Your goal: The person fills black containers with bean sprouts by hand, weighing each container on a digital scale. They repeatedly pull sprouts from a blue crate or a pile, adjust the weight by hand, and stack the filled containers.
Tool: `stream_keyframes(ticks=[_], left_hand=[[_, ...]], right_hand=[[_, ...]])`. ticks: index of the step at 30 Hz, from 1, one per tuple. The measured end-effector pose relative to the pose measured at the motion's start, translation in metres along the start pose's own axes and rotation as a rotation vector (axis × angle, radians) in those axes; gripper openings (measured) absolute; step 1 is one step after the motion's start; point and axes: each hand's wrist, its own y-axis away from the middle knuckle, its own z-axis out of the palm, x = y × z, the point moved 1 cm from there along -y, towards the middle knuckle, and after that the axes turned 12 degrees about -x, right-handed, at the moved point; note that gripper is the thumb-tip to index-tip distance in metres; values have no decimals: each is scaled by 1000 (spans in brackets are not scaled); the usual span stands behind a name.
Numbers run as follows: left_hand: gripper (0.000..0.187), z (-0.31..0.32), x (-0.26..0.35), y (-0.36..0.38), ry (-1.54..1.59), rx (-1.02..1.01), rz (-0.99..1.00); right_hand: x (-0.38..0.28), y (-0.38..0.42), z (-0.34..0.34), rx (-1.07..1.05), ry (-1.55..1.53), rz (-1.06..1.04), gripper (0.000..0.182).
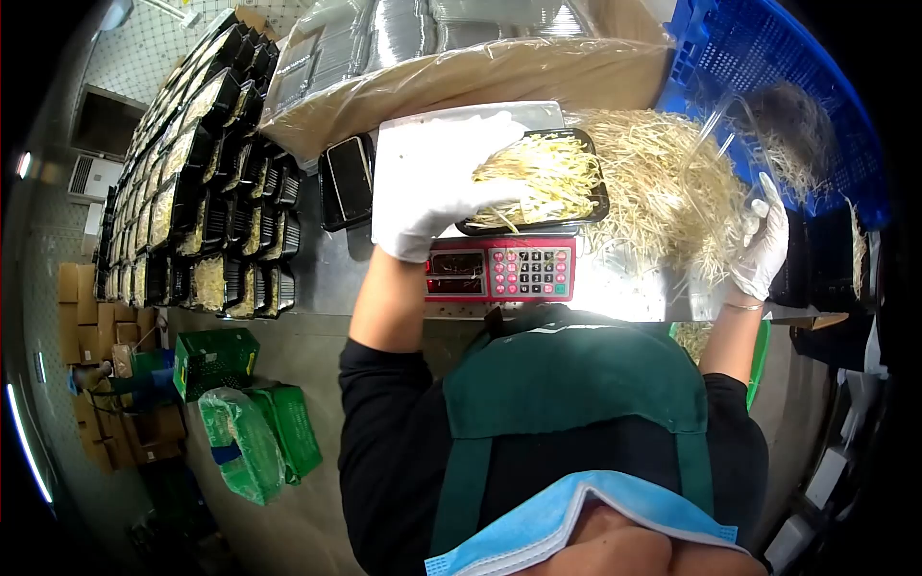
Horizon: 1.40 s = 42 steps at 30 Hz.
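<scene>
Weighing station, taking the scale (499, 267) as my reference. A black tray (538, 182) sits on the scale's platform, just behind the red keypad, and it is heaped with bean sprouts (543, 173).

My left hand (437, 182), in a white glove, lies spread over the left part of the tray, fingers curled on the sprouts there, pressing or gripping a tuft; I can't tell which. My right hand (764, 250), also gloved, is well to the right of the scale at the edge of the loose sprout heap (663, 192), fingers half closed. Whether it holds any strands I cannot tell.

Step in hand, as I read it: portioning this tray to weight. The display is too glared to read.

Next move calls for a small correction: add a pinch from the heap or lift one off, then take my hand clear of the tray so the scale reads true. Pressing down now would falsify the reading.

Left of the scale: a phone (348, 178), then rows of filled trays (206, 192). Behind it, sleeves of empty trays (432, 38). Right of it, a blue crate (797, 86).
</scene>
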Motion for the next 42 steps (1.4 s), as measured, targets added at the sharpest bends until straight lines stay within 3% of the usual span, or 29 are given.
stream_keyframes(ticks=[1, 2, 3, 5, 6, 8, 9, 13, 15, 16, 17, 19, 21, 23, 24, 25, 27, 28, 29, 31, 32, 33, 35, 37, 38, 39, 41, 42], left_hand=[[54, -6, 8, 5, -9, -147, 11], [84, -6, 7, 16, -136, -199, 40], [99, -6, 17, 27, -196, -300, -49], [103, 19, 25, 42, -142, -177, -130], [98, 29, 28, 45, -105, -200, -170], [72, 49, 15, 48, -66, -21, 18], [62, 57, 1, 45, 7, 38, 110], [45, 34, 8, 10, 29, 75, 145], [35, 25, 23, -6, -742, 197, 53], [31, 34, 14, -19, -203, 160, -258], [31, 32, 13, -19, -203, 157, -257], [43, 25, 15, -21, -589, 63, 205], [51, 19, 20, -19, -509, 9, 226], [56, 2, 23, -12, -18, -114, -65], [70, -3, 12, 6, -102, -176, 16], [70, 0, 14, 20, -105, -179, 18], [78, 2, 18, 47, -3, -157, -131], [88, 5, 14, 56, 25, -105, -226], [95, 19, -3, 68, 599, 103, -413], [93, 7, 19, 44, 969, 257, -180], [76, 6, 29, 47, 733, 68, -194], [35, 7, 26, 50, 890, -236, -355], [21, 9, 48, 40, 1022, 23, -520], [13, 13, 24, 28, 693, 53, -412], [15, 31, 0, 23, 239, 223, -209], [17, 32, -9, 12, 472, 214, -418], [26, 45, -50, 11, 366, 273, -421], [26, 53, -58, 15, 362, 283, -422]], right_hand=[[0, -1, -4, -6, 2, -1, 35], [-1, -1, -10, -23, -5, 2, 35], [1, -1, -14, -29, -17, 2, 34], [9, 3, -11, 48, 7, 3, 35], [15, 2, -13, 44, -44, 56, 35], [31, -4, -24, -50, -166, 97, 35], [29, -4, -11, 4, -150, 72, 34], [25, -6, -2, -41, -155, 85, 32], [28, -7, -6, -22, -137, 81, 31], [31, -5, -11, -53, -127, 82, 31], [32, -4, -14, -86, -117, 83, 31], [34, -3, -11, -49, -141, 106, 31], [41, -4, -21, 55, -118, 134, 32], [41, -5, -29, 1, -140, 133, 32], [41, -5, -29, -55, -164, 130, 33], [38, -5, -23, -52, -168, 128, 33], [25, -4, 5, -12, 1, 109, 39], [21, -2, 21, -125, 59, 71, 42], [16, 3, 41, -257, 191, 68, 36], [33, 21, 87, -374, 92, 94, 32], [32, 36, 117, -388, 90, 88, 32], [35, 44, 132, -518, -36, 26, 34], [26, 42, 148, -597, -20, 22, 34], [34, 25, 153, -542, 217, -16, 30], [48, 12, 153, -546, 226, -8, 30], [69, -5, 153, -603, 413, -5, 28], [93, -10, 160, -692, 690, -90, 25], [107, -8, 162, -662, 678, -65, 24]])
